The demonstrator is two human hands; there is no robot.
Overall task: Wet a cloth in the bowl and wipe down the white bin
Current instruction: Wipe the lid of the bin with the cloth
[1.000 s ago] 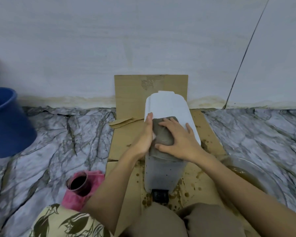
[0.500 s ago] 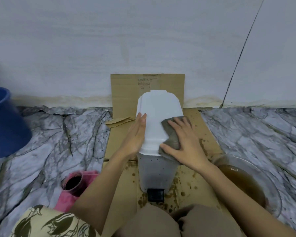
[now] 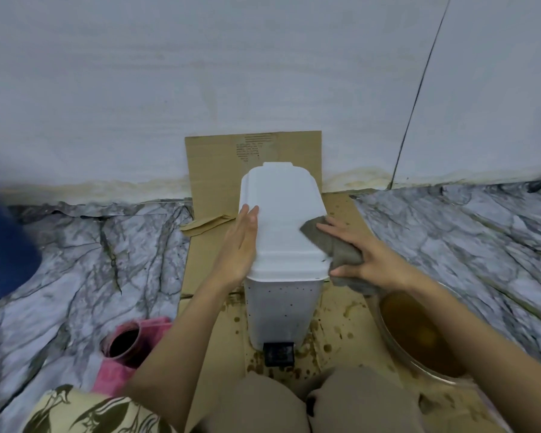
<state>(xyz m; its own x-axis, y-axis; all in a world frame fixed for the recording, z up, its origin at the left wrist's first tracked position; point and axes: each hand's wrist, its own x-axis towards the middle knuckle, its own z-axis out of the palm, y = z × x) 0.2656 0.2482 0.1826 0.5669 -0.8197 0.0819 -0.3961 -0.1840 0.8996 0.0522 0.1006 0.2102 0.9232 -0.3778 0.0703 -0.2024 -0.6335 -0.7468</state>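
1. Behind everything stands a pale gray wall [image 3: 200, 89], and a floor [image 3: 85, 270] with a marble pattern runs up to it.
2. Brown cardboard [image 3: 213, 170] lies flat on the floor and bends up against the wall. Its near part has many brown spots.
3. On the cardboard stands the white bin [image 3: 283, 301], upright, with its lid [image 3: 281, 220] closed. A black pedal [image 3: 278, 354] sticks out at the bottom front. Small dark dots speckle the front of the bin.
4. Flat against the left side of the lid lies the left hand [image 3: 241, 245]. Its fingers are straight and together, pointing toward the wall, and they grab nothing.
5. At the right side of the lid, the right hand [image 3: 369, 260] presses on a gray cloth [image 3: 334, 248].
6. Most of the cloth lies under the right palm and fingers. Its far corner pokes out past the fingertips [image 3: 322, 226] and rests on top of the lid, and its near end hangs down by the bin's right side.
7. Those fingers are spread and almost straight over the cloth, and the thumb lies along its near edge.
8. Near the right forearm sits a clear bowl [image 3: 388, 332] of brown water, just beside the bin.
9. Left of the cardboard lies a pink thing with a dark round opening [image 3: 122, 342], under the left forearm.
10. At the left edge shows part of a blue bucket [image 3: 0, 254].
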